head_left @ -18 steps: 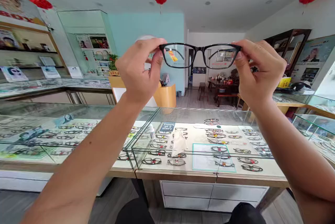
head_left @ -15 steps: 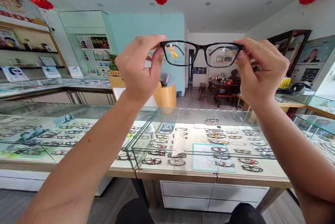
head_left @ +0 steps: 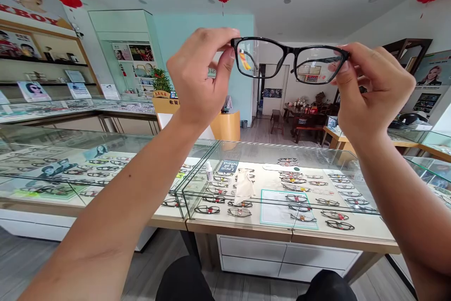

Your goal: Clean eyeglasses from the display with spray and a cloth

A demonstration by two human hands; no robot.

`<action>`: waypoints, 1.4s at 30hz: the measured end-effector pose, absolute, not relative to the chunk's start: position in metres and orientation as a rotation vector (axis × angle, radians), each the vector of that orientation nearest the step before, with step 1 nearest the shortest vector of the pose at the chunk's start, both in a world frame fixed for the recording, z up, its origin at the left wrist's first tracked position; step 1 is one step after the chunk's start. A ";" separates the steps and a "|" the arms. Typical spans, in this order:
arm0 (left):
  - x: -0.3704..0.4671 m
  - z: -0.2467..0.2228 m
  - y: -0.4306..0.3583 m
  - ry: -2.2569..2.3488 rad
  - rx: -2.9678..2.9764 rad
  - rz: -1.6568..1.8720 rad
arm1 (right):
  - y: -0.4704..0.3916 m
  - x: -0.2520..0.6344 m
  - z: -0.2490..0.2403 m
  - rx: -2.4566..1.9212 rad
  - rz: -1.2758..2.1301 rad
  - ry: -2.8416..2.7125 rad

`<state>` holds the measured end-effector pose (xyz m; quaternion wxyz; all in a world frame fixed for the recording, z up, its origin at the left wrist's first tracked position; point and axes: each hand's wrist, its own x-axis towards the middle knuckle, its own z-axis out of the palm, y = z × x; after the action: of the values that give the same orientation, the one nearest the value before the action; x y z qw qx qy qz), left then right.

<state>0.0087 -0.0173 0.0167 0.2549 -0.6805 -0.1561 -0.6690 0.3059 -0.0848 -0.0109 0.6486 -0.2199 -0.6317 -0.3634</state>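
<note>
A pair of black-framed eyeglasses (head_left: 290, 50) is held up in the air above the glass display counter, lenses facing me. My left hand (head_left: 202, 73) pinches the left end of the frame between thumb and fingers. At the right end, my right hand (head_left: 375, 85) grips the other corner the same way. The temples point away from me and show through the lenses. A yellow and orange tag or sticker shows through the left lens. The frame tilts slightly, its right end lower.
Below the glasses stands the glass display case (head_left: 253, 233) with several rows of spectacles. On it are a small white bottle (head_left: 209, 172), a beige cloth (head_left: 244, 186) and a dark blue card (head_left: 228, 166). A wooden desk (head_left: 230, 125) and a dark table stand farther back.
Both hands and the eyeglasses have moved up and to the right in view, and the frame has tilted, its right end dropping relative to its left. Both grips stay on it.
</note>
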 end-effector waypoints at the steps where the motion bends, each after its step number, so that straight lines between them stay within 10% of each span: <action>1: 0.008 0.017 -0.016 -0.424 -1.852 -1.824 | -0.085 0.307 -0.011 -0.506 -0.823 -1.440; 26: 0.026 0.007 -0.009 -0.288 -1.780 -1.912 | -0.083 0.315 -0.029 -0.517 -0.752 -1.376; 42: 0.019 -0.216 -0.041 -0.946 -2.422 -1.958 | -0.101 0.298 -0.232 -1.023 -0.046 -1.448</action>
<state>0.0193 -0.0409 -0.2157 -0.0567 -0.7429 -0.2902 -0.6005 0.2982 -0.1012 -0.2320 0.6319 -0.4472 -0.6327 -0.0201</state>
